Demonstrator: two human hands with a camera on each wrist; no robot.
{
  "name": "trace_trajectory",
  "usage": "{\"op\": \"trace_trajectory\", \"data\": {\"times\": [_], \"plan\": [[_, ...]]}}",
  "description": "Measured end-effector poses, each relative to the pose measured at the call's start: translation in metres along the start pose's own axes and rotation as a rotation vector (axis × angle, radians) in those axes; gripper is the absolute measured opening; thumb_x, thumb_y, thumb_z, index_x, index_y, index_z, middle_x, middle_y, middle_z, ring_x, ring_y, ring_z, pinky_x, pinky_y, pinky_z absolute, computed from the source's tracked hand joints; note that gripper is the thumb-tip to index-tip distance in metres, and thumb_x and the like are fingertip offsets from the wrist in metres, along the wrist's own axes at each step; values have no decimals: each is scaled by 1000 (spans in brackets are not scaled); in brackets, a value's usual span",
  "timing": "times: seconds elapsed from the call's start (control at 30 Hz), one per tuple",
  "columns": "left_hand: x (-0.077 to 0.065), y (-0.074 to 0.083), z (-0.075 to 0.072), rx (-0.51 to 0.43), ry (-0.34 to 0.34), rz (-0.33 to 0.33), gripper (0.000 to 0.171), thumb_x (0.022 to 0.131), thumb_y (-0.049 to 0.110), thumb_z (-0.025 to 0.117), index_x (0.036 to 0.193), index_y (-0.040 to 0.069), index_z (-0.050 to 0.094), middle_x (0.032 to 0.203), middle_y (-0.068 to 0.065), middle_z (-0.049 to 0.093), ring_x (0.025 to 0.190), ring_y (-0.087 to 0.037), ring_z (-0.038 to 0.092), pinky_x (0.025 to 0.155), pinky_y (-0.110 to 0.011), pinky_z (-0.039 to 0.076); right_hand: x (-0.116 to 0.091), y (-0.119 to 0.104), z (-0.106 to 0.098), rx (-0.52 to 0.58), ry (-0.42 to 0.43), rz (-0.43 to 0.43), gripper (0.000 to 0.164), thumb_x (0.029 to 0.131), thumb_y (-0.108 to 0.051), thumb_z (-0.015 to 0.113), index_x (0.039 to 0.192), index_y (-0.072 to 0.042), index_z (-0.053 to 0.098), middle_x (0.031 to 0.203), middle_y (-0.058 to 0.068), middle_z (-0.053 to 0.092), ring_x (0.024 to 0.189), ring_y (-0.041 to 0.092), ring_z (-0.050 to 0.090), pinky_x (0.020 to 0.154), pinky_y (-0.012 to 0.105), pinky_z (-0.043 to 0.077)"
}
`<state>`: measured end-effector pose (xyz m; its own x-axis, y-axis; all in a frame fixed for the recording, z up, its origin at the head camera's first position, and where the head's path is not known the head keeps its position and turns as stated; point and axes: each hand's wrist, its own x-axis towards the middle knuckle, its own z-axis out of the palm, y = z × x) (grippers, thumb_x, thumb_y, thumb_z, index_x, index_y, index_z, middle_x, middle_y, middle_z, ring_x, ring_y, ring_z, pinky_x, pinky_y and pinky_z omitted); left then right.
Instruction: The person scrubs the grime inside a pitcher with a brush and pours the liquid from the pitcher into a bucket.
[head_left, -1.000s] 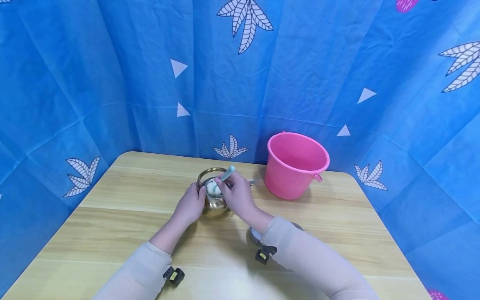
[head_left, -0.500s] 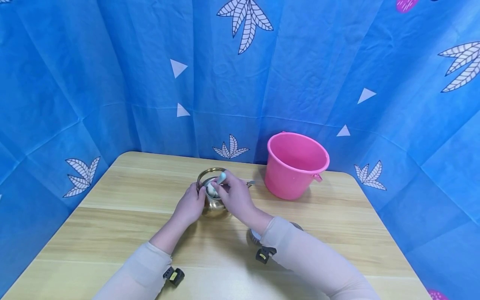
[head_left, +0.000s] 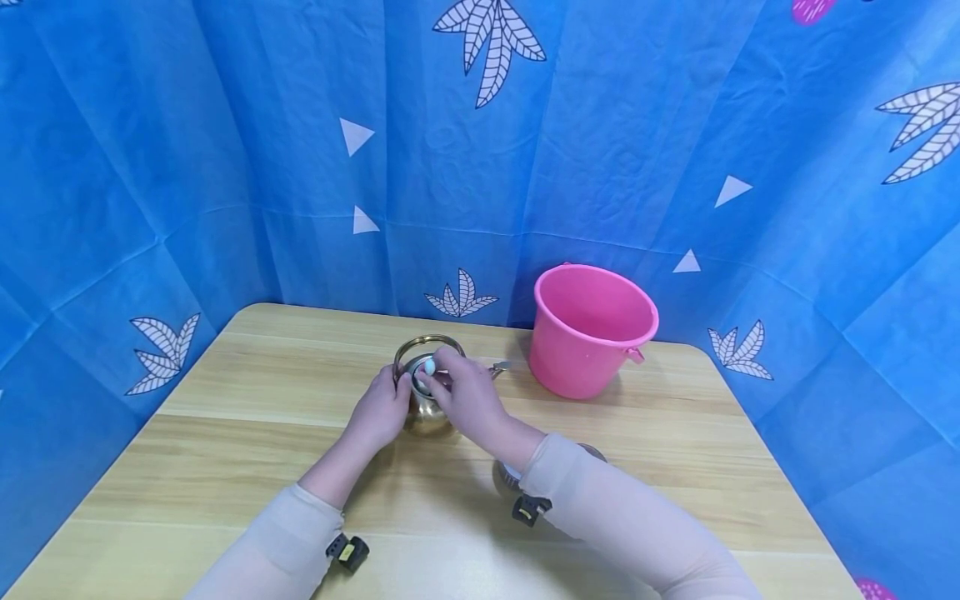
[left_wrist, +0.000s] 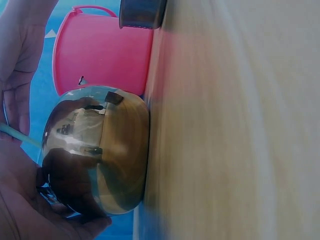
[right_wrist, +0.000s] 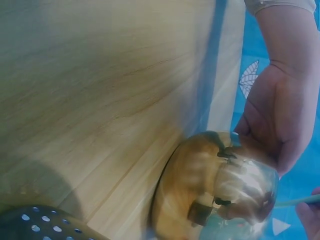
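Note:
A shiny gold kettle (head_left: 427, 417) with an upright ring handle (head_left: 408, 343) stands on the wooden table, its spout (head_left: 498, 367) pointing right. My left hand (head_left: 381, 410) grips its left side near the rim, thumb at the opening. Above the opening, my right hand (head_left: 471, 398) pinches the pale teal handle of a brush (head_left: 429, 367). The brush handle (left_wrist: 20, 136) runs into the kettle (left_wrist: 95, 150) in the left wrist view; its head is hidden inside. The right wrist view has the left hand (right_wrist: 280, 110) against the far side of the kettle (right_wrist: 210, 195).
Behind and right of the kettle stands a pink bucket (head_left: 581, 358). A round grey metal thing (head_left: 508, 477) lies partly under the right forearm; holes show on it (right_wrist: 45, 231) in the right wrist view. Blue patterned cloth (head_left: 465, 167) hangs around the table (head_left: 247, 442).
The right hand has moved slightly left and down, and the brush handle has tilted more upright and sunk deeper into the kettle. The left hand and kettle stay put.

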<state>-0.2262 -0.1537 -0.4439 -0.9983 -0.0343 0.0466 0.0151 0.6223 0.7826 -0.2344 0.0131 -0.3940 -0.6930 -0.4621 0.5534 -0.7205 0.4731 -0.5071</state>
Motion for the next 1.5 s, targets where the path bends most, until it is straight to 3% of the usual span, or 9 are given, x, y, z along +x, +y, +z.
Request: {"op": "trace_trajectory", "data": {"times": [0.27, 0.63, 0.83, 1.1, 1.2, 1.37, 1.5], "plan": [[-1, 1, 0, 1, 2, 8, 57, 108, 32, 31, 143, -14, 34, 138, -35, 47, 130, -47, 47, 107, -59, 39, 2, -2, 1, -101, -32, -66, 11, 94, -14, 70, 93, -10, 60, 96, 1, 74, 93, 17, 72, 80, 24, 57], [0, 0, 0, 20, -14, 15, 55, 109, 29, 30, 143, -15, 34, 134, -33, 49, 128, -46, 49, 105, -60, 40, 5, -7, -1, -146, -93, -127, 10, 94, -16, 70, 93, -13, 61, 89, -2, 69, 76, 12, 61, 70, 24, 52], [-1, -1, 0, 57, -7, 98, 46, 109, 24, 30, 132, -12, 46, 139, -34, 46, 131, -49, 43, 108, -62, 37, 7, -9, 0, -179, -121, -162, 9, 94, -14, 70, 95, -14, 61, 92, -2, 69, 81, 12, 62, 73, 23, 52], [-4, -3, 0, 94, 29, 209, 36, 108, 15, 33, 121, -7, 58, 133, -38, 48, 125, -52, 49, 105, -62, 40, 9, -11, 1, -208, -139, -185, 11, 95, -17, 70, 92, -14, 60, 87, -2, 66, 76, 11, 57, 69, 24, 49], [-4, -3, 0, 66, 39, 223, 32, 108, 15, 34, 119, -6, 57, 127, -33, 53, 117, -47, 54, 100, -58, 45, 10, -12, 1, -223, -151, -196, 12, 94, -17, 72, 94, -14, 60, 90, -3, 68, 81, 12, 61, 74, 25, 51], [-2, -3, 1, -40, 50, 285, 25, 107, 10, 36, 97, 6, 59, 93, -10, 58, 87, -26, 56, 81, -41, 48, 11, -13, 1, -259, -189, -202, 10, 96, -18, 69, 96, -15, 59, 93, -5, 68, 90, 14, 64, 81, 27, 52], [-3, -3, 1, -105, 16, 229, 26, 108, 15, 34, 92, 10, 53, 88, -7, 55, 79, -21, 51, 72, -34, 43, 11, -16, 0, -283, -205, -210, 12, 98, -20, 66, 94, -16, 56, 87, -6, 64, 87, 14, 62, 79, 27, 51]]}}
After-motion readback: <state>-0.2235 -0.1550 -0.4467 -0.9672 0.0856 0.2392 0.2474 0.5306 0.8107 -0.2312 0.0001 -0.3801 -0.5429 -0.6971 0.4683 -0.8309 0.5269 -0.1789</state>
